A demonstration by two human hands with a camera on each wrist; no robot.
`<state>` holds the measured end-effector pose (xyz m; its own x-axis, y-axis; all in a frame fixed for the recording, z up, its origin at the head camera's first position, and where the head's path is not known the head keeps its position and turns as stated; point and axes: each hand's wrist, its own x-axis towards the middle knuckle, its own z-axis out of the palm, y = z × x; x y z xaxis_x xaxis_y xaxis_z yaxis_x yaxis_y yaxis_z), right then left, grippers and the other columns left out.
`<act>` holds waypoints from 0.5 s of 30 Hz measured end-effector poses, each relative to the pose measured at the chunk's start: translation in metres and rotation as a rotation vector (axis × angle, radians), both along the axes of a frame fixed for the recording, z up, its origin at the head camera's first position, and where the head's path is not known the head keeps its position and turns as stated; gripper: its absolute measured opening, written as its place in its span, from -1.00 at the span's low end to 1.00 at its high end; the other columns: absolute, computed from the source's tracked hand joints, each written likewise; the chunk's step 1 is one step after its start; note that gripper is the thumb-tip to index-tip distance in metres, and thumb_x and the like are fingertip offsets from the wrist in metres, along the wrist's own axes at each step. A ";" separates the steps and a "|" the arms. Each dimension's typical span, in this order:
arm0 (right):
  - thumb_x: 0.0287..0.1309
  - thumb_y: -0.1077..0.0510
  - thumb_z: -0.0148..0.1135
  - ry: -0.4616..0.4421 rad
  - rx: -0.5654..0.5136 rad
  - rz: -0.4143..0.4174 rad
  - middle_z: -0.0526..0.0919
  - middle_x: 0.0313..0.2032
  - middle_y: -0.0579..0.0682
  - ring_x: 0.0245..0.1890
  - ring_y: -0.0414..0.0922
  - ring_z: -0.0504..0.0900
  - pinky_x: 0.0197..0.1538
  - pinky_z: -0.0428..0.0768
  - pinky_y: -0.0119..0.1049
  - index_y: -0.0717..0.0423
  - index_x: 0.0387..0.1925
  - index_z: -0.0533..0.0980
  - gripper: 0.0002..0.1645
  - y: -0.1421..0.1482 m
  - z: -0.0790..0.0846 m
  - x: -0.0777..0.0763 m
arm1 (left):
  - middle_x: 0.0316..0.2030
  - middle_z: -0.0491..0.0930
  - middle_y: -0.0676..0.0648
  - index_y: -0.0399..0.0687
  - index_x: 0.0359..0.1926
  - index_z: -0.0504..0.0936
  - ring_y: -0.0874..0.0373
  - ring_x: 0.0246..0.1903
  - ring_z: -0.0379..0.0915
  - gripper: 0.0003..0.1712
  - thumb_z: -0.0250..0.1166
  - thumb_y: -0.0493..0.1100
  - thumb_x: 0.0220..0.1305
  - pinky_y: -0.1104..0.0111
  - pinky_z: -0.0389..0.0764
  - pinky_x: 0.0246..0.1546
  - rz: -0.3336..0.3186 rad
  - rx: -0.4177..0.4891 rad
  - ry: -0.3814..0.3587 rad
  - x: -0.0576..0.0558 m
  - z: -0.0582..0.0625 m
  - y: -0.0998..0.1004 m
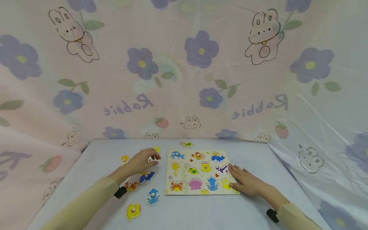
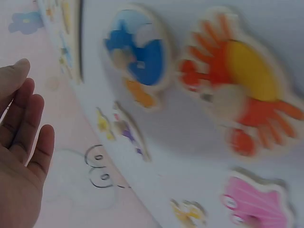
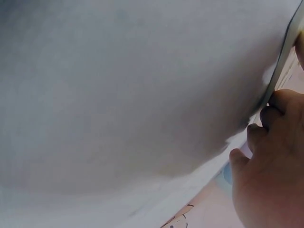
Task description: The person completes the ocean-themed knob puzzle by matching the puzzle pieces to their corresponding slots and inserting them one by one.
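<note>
A wooden sea-animal puzzle board [image 1: 184, 179] lies flat on the table. My right hand [image 1: 244, 181] rests on its right edge, fingers stretched out; in the right wrist view, fingers [image 3: 280, 102] touch the board's edge. My left hand [image 1: 143, 161] is left of the board above the loose pieces, its fingers loosely bent with nothing between them. In the left wrist view that hand [image 2: 21, 156] is apart from the pieces. Around it lie a whale piece [image 1: 146, 178], a crab piece [image 1: 131, 186], a squid piece [image 1: 153, 197] and a pink shell piece [image 2: 256, 202].
A yellow piece with pink stripes [image 1: 133, 211] lies near the front left. A yellow seahorse-like piece [image 1: 125, 158] and a yellow star piece [image 1: 156, 149] lie farther back. The turtle piece [image 1: 187, 144] sits behind the board. A printed curtain [image 1: 178, 86] hangs behind the table.
</note>
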<state>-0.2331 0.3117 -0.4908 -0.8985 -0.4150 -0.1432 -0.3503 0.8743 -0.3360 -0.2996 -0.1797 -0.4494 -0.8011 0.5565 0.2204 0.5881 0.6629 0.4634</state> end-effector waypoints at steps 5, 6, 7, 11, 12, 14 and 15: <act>0.40 -0.39 0.13 -0.003 -0.005 -0.003 0.03 0.62 0.17 0.59 0.31 -0.02 0.51 -0.05 0.39 0.16 0.62 0.09 0.06 0.003 -0.001 0.001 | -0.16 0.65 0.12 -0.03 -0.07 0.73 0.19 -0.14 0.52 -0.81 0.47 -0.24 0.31 0.21 0.63 -0.05 0.053 -0.048 -0.050 0.011 -0.014 -0.018; 0.40 -0.40 0.12 0.001 0.001 0.000 0.02 0.62 0.16 0.59 0.30 -0.02 0.51 -0.05 0.39 0.15 0.62 0.09 0.06 0.004 -0.001 0.001 | -0.17 0.64 0.13 -0.01 -0.08 0.73 0.20 -0.15 0.51 -0.82 0.47 -0.23 0.31 0.23 0.63 -0.05 0.063 -0.058 -0.058 0.013 -0.016 -0.020; 0.41 -0.40 0.11 0.005 0.004 0.003 0.02 0.62 0.16 0.59 0.30 -0.02 0.51 -0.04 0.39 0.15 0.62 0.09 0.06 0.004 -0.001 0.000 | -0.19 0.63 0.15 0.01 -0.09 0.73 0.21 -0.16 0.51 -0.82 0.48 -0.22 0.31 0.25 0.62 -0.07 0.068 -0.068 -0.057 0.015 -0.018 -0.023; 0.42 -0.42 0.09 0.018 0.005 0.016 0.02 0.63 0.16 0.59 0.31 -0.02 0.50 -0.04 0.40 0.16 0.62 0.08 0.06 0.005 -0.003 -0.002 | -0.23 0.59 0.22 0.08 -0.13 0.72 0.25 -0.20 0.48 -0.85 0.48 -0.18 0.31 0.31 0.61 -0.12 0.093 -0.092 -0.069 0.021 -0.024 -0.031; 0.41 -0.42 0.09 0.018 0.004 0.018 0.02 0.62 0.16 0.59 0.31 -0.02 0.50 -0.04 0.40 0.16 0.62 0.08 0.07 0.005 -0.003 -0.002 | -0.24 0.58 0.23 0.09 -0.13 0.72 0.27 -0.21 0.47 -0.85 0.48 -0.17 0.31 0.33 0.61 -0.13 0.093 -0.100 -0.065 0.022 -0.026 -0.033; 0.41 -0.43 0.08 0.017 0.006 0.021 0.02 0.62 0.16 0.59 0.31 -0.02 0.50 -0.04 0.40 0.16 0.62 0.07 0.07 0.005 -0.004 -0.003 | -0.25 0.57 0.24 0.11 -0.14 0.72 0.29 -0.23 0.46 -0.86 0.48 -0.16 0.32 0.37 0.61 -0.14 0.095 -0.108 -0.069 0.024 -0.028 -0.036; 0.41 -0.43 0.08 0.015 0.006 0.021 0.02 0.62 0.17 0.59 0.31 -0.02 0.50 -0.04 0.40 0.16 0.62 0.07 0.07 0.004 -0.004 -0.003 | -0.26 0.57 0.23 0.10 -0.14 0.71 0.29 -0.25 0.45 -0.86 0.48 -0.16 0.31 0.38 0.61 -0.16 0.093 -0.110 -0.071 0.025 -0.029 -0.037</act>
